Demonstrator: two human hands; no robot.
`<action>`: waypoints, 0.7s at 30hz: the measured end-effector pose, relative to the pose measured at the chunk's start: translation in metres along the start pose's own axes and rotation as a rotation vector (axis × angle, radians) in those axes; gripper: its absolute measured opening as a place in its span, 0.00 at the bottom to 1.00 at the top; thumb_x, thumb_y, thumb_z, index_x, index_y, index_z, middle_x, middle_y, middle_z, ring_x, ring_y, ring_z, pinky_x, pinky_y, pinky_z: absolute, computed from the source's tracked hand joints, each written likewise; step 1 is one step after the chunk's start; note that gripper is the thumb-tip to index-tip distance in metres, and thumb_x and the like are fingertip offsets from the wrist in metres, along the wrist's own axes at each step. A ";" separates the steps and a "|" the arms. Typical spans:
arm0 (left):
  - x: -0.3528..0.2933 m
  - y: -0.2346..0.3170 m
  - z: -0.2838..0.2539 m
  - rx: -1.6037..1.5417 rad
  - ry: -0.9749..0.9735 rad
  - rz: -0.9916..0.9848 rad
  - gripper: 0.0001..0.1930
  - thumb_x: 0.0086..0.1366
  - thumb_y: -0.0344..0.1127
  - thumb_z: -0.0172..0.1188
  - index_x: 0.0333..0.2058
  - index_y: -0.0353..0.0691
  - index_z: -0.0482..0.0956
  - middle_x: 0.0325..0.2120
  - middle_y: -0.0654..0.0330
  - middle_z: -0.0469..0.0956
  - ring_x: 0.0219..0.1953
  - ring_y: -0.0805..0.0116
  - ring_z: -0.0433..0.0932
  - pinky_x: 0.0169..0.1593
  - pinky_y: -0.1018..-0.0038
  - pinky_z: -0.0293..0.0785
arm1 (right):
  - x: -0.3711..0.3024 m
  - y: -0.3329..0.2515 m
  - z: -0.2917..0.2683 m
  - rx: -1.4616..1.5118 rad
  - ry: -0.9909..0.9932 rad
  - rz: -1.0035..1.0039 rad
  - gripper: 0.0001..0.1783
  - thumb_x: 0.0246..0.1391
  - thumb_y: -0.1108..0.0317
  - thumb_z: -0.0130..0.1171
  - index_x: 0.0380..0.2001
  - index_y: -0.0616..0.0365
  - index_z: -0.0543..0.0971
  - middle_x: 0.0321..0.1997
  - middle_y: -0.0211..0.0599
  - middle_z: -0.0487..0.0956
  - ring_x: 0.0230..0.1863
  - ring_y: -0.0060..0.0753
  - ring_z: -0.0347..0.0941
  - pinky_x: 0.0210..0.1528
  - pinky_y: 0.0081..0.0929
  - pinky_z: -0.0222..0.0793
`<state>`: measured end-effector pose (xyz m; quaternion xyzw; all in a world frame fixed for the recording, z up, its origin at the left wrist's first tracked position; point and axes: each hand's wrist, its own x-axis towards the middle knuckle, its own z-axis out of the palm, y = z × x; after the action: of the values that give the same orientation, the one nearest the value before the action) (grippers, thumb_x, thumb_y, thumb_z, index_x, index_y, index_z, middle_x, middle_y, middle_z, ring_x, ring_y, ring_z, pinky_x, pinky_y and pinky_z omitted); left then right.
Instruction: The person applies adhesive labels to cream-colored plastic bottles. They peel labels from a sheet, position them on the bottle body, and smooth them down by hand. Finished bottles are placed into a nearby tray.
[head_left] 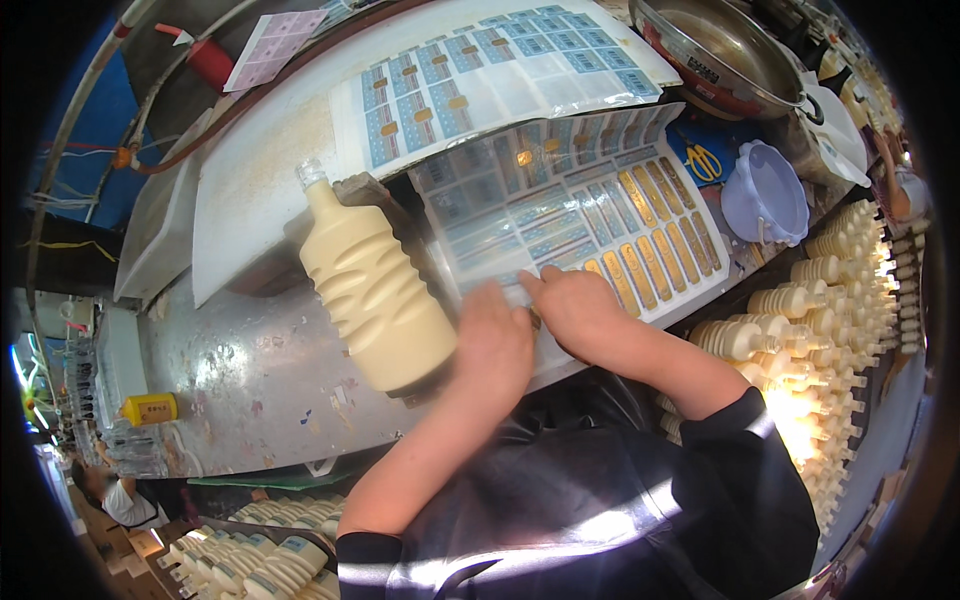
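A sheet of stickers (610, 235), with blue, clear and gold labels, lies tilted on a stand in front of me. My right hand (578, 312) is at its near edge, fingers bent and the thumb and forefinger pinched on the sheet. Beside it, my left hand (497, 340) reaches the sheet's near left corner; its fingers are partly blurred, so I cannot tell whether they grip anything. A cream plastic bottle (380, 285) with a wavy body and a clear neck lies on its side just left of my left hand.
More sticker sheets (480, 75) cover a white board behind. A metal pan (725, 50), a lilac bucket (765, 190) and yellow-handled scissors (702, 162) are at the back right. Many cream bottles (800, 320) stand at right, others (250, 560) lower left. A yellow container (150, 409) sits far left.
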<state>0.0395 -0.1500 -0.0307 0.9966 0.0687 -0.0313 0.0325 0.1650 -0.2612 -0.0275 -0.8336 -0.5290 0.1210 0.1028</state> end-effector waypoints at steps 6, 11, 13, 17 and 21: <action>-0.001 -0.004 0.003 -0.064 0.104 0.034 0.12 0.61 0.33 0.57 0.39 0.31 0.80 0.56 0.30 0.73 0.61 0.39 0.72 0.68 0.52 0.62 | 0.007 0.005 -0.005 0.030 -0.044 -0.038 0.24 0.52 0.68 0.61 0.54 0.58 0.81 0.38 0.49 0.81 0.36 0.54 0.81 0.37 0.45 0.77; -0.003 -0.001 -0.001 -0.110 0.184 0.010 0.12 0.57 0.30 0.58 0.39 0.30 0.78 0.53 0.30 0.74 0.57 0.39 0.75 0.65 0.51 0.66 | 0.025 0.005 -0.004 0.180 0.088 0.016 0.17 0.53 0.68 0.60 0.47 0.56 0.81 0.41 0.51 0.80 0.40 0.56 0.81 0.41 0.48 0.77; -0.006 0.003 -0.014 -0.110 0.227 0.006 0.12 0.55 0.28 0.59 0.38 0.30 0.76 0.50 0.33 0.76 0.54 0.40 0.76 0.61 0.53 0.71 | 0.036 0.004 0.004 0.204 0.087 -0.010 0.14 0.52 0.65 0.62 0.43 0.53 0.84 0.37 0.45 0.78 0.39 0.55 0.79 0.40 0.47 0.75; -0.025 0.007 -0.022 -0.364 0.164 0.071 0.16 0.51 0.23 0.57 0.41 0.32 0.76 0.40 0.43 0.77 0.41 0.45 0.79 0.45 0.58 0.77 | 0.044 0.007 0.018 0.144 0.084 -0.040 0.07 0.52 0.65 0.62 0.33 0.54 0.84 0.35 0.44 0.77 0.38 0.53 0.79 0.40 0.48 0.74; -0.026 0.003 -0.005 -1.285 0.036 -0.346 0.13 0.66 0.30 0.58 0.48 0.33 0.76 0.44 0.51 0.79 0.46 0.56 0.79 0.51 0.63 0.76 | 0.045 0.012 0.018 0.177 0.103 -0.032 0.07 0.52 0.66 0.62 0.31 0.55 0.85 0.37 0.44 0.79 0.38 0.53 0.80 0.41 0.47 0.75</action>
<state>0.0148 -0.1565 -0.0237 0.7540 0.2331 0.0278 0.6135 0.1882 -0.2249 -0.0526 -0.8177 -0.5237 0.1226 0.2049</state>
